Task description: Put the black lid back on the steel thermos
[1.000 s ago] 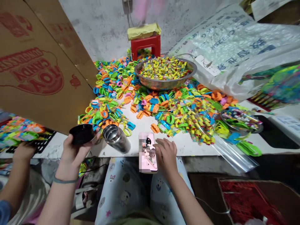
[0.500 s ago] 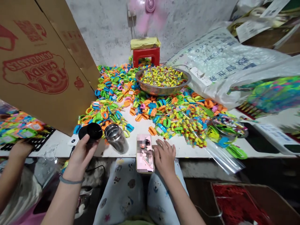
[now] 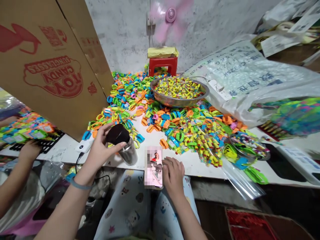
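Note:
My left hand [image 3: 103, 143] grips a dark cup-shaped lid [image 3: 118, 134], thumb in front and fingers behind. The lid sits tilted over the mouth of a steel thermos flask [image 3: 128, 154] upright on the table; whether it is seated there I cannot tell. My right hand [image 3: 173, 171] rests at the table's front edge, fingers loosely spread and slightly bent, beside a phone [image 3: 157, 168] with a lit, partly blurred screen. The phone juts over the edge, and the fingertips lie close along its right side.
Colourful plastic toy watches [image 3: 125, 91] cover the table [image 3: 147, 141]. Behind them stand a steel bowl [image 3: 175, 102] of small yellow candies, a red stool [image 3: 163, 63] and a spinning pink fan [image 3: 171, 15]. A cardboard box [image 3: 57, 73] rises left; another person's hand [image 3: 30, 150] works beyond it.
My left hand has carried the lid rightward from beside the flask to over its mouth, turning it. The right hand stays by the phone. The whole view has shifted slightly.

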`<action>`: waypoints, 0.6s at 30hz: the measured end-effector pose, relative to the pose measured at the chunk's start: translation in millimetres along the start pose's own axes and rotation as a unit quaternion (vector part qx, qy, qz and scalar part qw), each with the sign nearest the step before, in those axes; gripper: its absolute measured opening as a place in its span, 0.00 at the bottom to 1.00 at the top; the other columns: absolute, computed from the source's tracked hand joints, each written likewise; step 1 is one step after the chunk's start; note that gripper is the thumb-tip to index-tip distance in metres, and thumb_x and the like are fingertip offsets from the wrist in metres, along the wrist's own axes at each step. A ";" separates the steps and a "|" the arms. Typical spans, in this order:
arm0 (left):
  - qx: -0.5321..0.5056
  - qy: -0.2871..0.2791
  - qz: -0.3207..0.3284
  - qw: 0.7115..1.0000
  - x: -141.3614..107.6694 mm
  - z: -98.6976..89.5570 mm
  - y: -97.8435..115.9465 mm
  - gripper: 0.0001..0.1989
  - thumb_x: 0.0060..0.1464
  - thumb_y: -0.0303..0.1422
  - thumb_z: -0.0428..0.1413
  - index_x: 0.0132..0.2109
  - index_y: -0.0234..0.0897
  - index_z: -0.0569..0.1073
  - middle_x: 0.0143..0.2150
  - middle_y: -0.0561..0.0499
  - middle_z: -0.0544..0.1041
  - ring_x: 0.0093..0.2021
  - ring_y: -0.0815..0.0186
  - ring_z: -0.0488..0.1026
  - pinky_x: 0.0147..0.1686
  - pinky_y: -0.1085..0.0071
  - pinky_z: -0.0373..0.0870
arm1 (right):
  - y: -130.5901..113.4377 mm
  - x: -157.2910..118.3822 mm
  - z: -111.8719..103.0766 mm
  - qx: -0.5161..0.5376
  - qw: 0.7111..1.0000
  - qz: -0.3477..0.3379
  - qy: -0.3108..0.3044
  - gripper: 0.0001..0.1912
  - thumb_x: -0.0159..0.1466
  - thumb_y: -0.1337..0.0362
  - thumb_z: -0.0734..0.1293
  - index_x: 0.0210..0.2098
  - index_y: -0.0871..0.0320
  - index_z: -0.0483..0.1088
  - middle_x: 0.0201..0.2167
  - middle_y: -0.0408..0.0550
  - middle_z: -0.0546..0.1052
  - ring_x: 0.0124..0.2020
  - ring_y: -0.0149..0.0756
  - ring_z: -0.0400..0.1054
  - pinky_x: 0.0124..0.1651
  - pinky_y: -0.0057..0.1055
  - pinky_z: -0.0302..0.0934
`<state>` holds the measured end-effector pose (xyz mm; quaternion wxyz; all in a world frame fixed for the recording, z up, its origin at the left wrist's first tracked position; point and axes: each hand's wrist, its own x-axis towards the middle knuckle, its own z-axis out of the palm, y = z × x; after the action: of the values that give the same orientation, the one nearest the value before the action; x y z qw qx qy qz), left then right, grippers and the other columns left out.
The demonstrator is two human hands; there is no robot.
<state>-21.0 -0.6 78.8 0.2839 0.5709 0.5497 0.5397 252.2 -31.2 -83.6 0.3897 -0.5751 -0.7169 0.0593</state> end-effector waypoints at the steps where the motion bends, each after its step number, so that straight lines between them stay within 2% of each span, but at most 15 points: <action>1: 0.027 -0.012 0.013 0.999 0.0 0.0 0.6 0.39 0.38 0.40 0.70 0.58 0.43 0.65 0.54 0.44 0.73 0.53 0.55 0.73 0.53 0.59 0.71 | -1.2 0.4 1.1 -0.004 1.000 -0.010 -0.009 0.15 0.70 0.61 0.56 0.47 0.52 0.72 0.50 0.50 0.73 0.55 0.45 0.61 0.60 0.52 0.47; 4: 0.107 -0.044 0.044 0.992 -1.1 0.6 0.1 0.36 0.40 0.39 0.69 0.56 0.43 0.66 0.54 0.45 0.72 0.55 0.55 0.71 0.58 0.56 0.67 | -5.3 2.2 3.0 -0.026 0.998 -0.042 -0.043 0.16 0.70 0.61 0.56 0.51 0.48 0.71 0.56 0.48 0.71 0.58 0.47 0.59 0.61 0.56 0.45; 7: 0.110 -0.048 0.045 0.992 -3.1 2.5 -5.2 0.36 0.42 0.40 0.68 0.58 0.43 0.65 0.58 0.44 0.69 0.58 0.54 0.69 0.59 0.57 0.65 | -4.5 4.1 1.0 -0.051 0.996 -0.042 -0.067 0.16 0.70 0.61 0.57 0.49 0.45 0.73 0.60 0.46 0.68 0.62 0.51 0.55 0.61 0.62 0.42; 11: 0.043 -0.034 0.021 0.998 -5.9 5.4 -17.0 0.39 0.42 0.42 0.68 0.60 0.42 0.63 0.58 0.43 0.70 0.57 0.54 0.70 0.57 0.59 0.68 | 4.6 3.7 -3.8 -0.044 0.999 0.013 -0.026 0.19 0.71 0.62 0.54 0.39 0.51 0.77 0.56 0.48 0.73 0.61 0.50 0.57 0.62 0.63 0.41; 13: 0.016 -0.022 0.012 1.000 -7.6 7.7 -20.7 0.40 0.41 0.43 0.69 0.60 0.43 0.64 0.57 0.44 0.71 0.56 0.54 0.71 0.57 0.59 0.68 | 6.8 2.4 -3.8 -0.029 0.999 0.023 -0.011 0.20 0.71 0.62 0.53 0.38 0.53 0.76 0.53 0.49 0.74 0.60 0.49 0.59 0.62 0.62 0.43; 15: 0.009 -0.003 0.015 1.000 -9.5 11.1 -21.0 0.40 0.40 0.44 0.69 0.59 0.43 0.64 0.57 0.44 0.71 0.56 0.55 0.71 0.57 0.60 0.69 | 5.3 1.3 -1.7 -0.021 1.000 0.007 -0.019 0.19 0.71 0.61 0.54 0.41 0.52 0.76 0.53 0.50 0.74 0.59 0.49 0.59 0.62 0.60 0.45; 18: 0.049 0.037 0.044 0.997 -12.1 17.6 -16.6 0.38 0.40 0.44 0.69 0.57 0.43 0.65 0.57 0.45 0.69 0.56 0.55 0.70 0.56 0.61 0.69 | -0.3 1.4 1.9 -0.033 0.997 -0.042 -0.052 0.16 0.70 0.60 0.56 0.51 0.48 0.73 0.58 0.49 0.70 0.61 0.50 0.57 0.61 0.59 0.46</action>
<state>-7.6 -3.3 55.4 0.2111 0.5875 0.5598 0.5449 250.7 -29.4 -84.0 0.3351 -0.5532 -0.7611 0.0490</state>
